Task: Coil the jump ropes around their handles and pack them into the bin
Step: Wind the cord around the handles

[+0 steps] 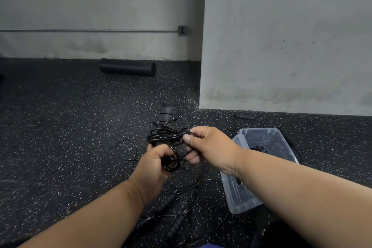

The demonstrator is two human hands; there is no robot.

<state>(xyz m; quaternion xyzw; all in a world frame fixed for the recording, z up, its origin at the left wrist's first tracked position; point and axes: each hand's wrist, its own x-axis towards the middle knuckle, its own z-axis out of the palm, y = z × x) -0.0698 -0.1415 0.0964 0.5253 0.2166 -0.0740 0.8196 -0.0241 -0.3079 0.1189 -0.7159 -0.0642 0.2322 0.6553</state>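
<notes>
1. Left hand curled round handles with cord coiled on them, held above the floor.
2. Right hand pinching a cord loop.
3. Clear bin at right, just beside; loose ropes near.

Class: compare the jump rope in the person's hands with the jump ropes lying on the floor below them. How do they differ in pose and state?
The held jump rope is up off the floor, its cord looped round its handles; the floor jump ropes lie loose and tangled. The left hand grips the held one's handles while the right hand pinches its cord; nothing touches the floor ones. All are black.
</notes>
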